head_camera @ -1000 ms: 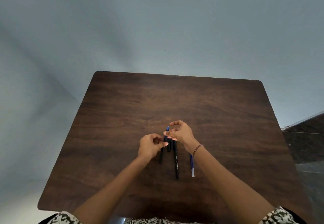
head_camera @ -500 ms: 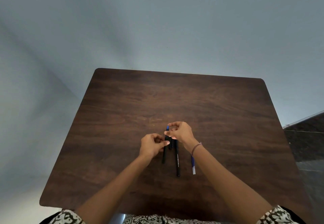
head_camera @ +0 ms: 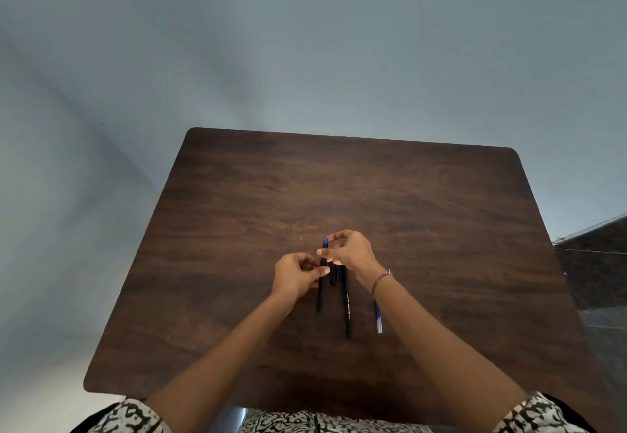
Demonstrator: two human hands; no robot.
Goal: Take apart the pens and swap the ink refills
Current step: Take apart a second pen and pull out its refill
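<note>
A black pen barrel (head_camera: 320, 291) with a blue tip at its far end is held near the table's middle. My left hand (head_camera: 296, 276) pinches its middle, and my right hand (head_camera: 349, 251) grips its upper end just below the blue tip. A second black pen barrel (head_camera: 346, 307) with white lettering lies on the table just to the right. A short black piece (head_camera: 334, 274) lies between the two barrels. A blue and clear ink refill (head_camera: 378, 318) lies further right, partly hidden under my right wrist.
The dark wooden table (head_camera: 237, 229) has rounded corners and stands against a pale grey wall. A dark floor strip (head_camera: 597, 263) shows at the right. My patterned clothing (head_camera: 305, 422) sits at the near edge.
The hands and pen have stayed almost in place. My right fingers have shifted slightly on the pen's upper end.
</note>
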